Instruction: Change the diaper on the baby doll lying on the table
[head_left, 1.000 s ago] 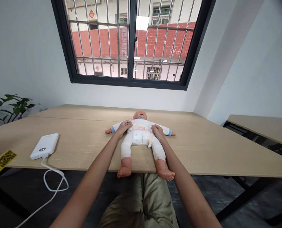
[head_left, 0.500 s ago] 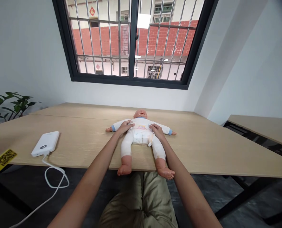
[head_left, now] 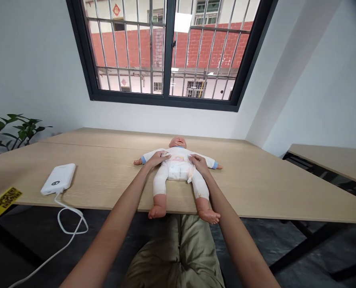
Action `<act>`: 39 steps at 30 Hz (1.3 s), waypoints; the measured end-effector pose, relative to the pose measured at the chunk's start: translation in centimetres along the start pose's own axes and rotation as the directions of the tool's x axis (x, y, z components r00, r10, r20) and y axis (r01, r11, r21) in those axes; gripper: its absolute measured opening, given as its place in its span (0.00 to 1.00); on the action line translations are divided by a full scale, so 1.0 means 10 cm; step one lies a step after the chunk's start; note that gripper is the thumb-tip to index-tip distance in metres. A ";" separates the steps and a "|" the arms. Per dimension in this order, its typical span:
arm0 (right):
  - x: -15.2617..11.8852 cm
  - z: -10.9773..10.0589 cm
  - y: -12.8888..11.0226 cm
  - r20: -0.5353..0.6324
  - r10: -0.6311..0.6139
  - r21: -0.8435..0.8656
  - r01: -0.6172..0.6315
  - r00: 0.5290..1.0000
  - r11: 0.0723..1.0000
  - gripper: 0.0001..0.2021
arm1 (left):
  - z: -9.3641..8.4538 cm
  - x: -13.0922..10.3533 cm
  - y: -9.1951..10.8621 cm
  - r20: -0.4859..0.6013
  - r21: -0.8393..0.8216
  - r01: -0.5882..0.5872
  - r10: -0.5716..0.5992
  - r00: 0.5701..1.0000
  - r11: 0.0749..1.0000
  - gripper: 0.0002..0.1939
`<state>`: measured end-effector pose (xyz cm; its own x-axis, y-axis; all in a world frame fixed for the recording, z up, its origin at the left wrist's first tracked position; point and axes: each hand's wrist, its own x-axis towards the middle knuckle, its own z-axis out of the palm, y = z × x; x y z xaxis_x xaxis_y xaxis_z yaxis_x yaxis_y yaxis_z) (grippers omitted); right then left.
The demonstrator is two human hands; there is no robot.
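A baby doll [head_left: 159, 184] in a white outfit with blue cuffs lies on its back, head toward the window and feet past the table's near edge. Around its hips sits a white diaper [head_left: 178, 172] with a coloured print at the waist. My left hand [head_left: 157, 159] is closed at the diaper's left waist side, fingertips against it. At the opposite waist side my right hand [head_left: 199, 162] pinches the diaper's edge. Below the right hand, a small flap of diaper sticks out beside the leg. What lies under my fingers is partly hidden.
The doll lies on a wooden table [head_left: 256, 188]. To the left are a white power bank [head_left: 59, 179] with a white cable [head_left: 59, 224] hanging down, and a yellow tag [head_left: 3, 204]. A plant [head_left: 22, 130] stands far left, and another table [head_left: 331, 160] is at right.
The view has tilted slightly. Both hands remain at the diaper's waist, with only slight finger movement; the doll stays in place.
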<state>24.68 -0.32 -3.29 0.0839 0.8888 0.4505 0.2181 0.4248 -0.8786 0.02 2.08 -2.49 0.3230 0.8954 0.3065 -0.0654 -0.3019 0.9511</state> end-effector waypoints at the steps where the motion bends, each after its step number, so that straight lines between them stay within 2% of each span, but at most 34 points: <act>1: 0.00 0.00 -0.01 0.035 0.005 -0.004 -0.004 0.999 1.000 0.16 | 0.01 0.01 0.00 0.014 0.051 0.000 0.000 1.000 0.999 0.23; 6: -0.03 -0.02 -0.05 0.090 -0.058 -0.058 0.064 0.994 0.996 0.18 | 0.09 0.03 0.03 -0.068 0.183 -0.065 0.079 0.995 0.981 0.22; 8: -0.04 -0.02 -0.07 0.113 -0.090 -0.069 0.098 0.990 0.993 0.16 | 0.12 0.02 0.07 -0.054 0.199 -0.098 0.111 0.992 0.975 0.20; 12: -0.05 -0.02 -0.09 0.118 -0.116 -0.056 0.123 0.986 0.991 0.12 | 0.15 -0.02 0.14 -0.005 0.159 -0.129 0.131 0.991 0.979 0.15; 15: -0.05 0.00 -0.10 0.084 -0.098 -0.038 0.101 0.992 0.994 0.11 | 0.17 -0.02 0.13 -0.024 0.075 -0.119 0.121 0.992 0.990 0.15; 20: -0.06 0.01 -0.14 0.007 -0.027 -0.005 0.027 1.000 1.000 0.15 | 0.09 0.01 0.03 -0.070 -0.023 -0.087 0.085 0.994 0.996 0.20; 23: -0.07 -0.02 -0.14 -0.032 0.042 0.018 -0.042 0.999 0.999 0.17 | 0.00 0.02 -0.02 -0.077 0.018 -0.028 0.029 0.997 0.999 0.20; 25: -0.06 -0.04 -0.11 -0.033 0.061 0.015 -0.061 0.998 0.998 0.15 | -0.05 0.02 -0.03 -0.089 0.047 0.000 0.004 0.996 0.999 0.20; 27: -0.05 -0.05 -0.06 -0.033 0.066 -0.020 -0.067 0.997 0.998 0.13 | -0.07 0.03 -0.04 -0.101 0.086 -0.024 0.033 0.994 0.996 0.20; 30: -0.03 -0.06 -0.02 -0.050 0.087 -0.087 -0.092 0.995 0.992 0.12 | -0.08 0.05 -0.05 -0.097 0.164 -0.124 0.141 0.985 0.979 0.18; 33: -0.01 -0.04 0.00 -0.059 0.038 -0.101 -0.044 0.998 0.994 0.12 | -0.07 0.07 -0.07 -0.108 0.179 -0.169 0.190 0.976 0.969 0.16; 39: 0.00 -0.03 -0.01 0.000 -0.008 -0.050 0.008 1.000 0.999 0.13 | -0.05 0.03 -0.07 -0.149 0.090 -0.090 0.103 0.984 0.992 0.18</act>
<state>24.95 -0.45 -3.19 0.0822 0.8854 0.4574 0.2672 0.4226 -0.8660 -0.32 2.77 -3.02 0.1706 0.8983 0.4049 -0.0093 -0.4094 0.9123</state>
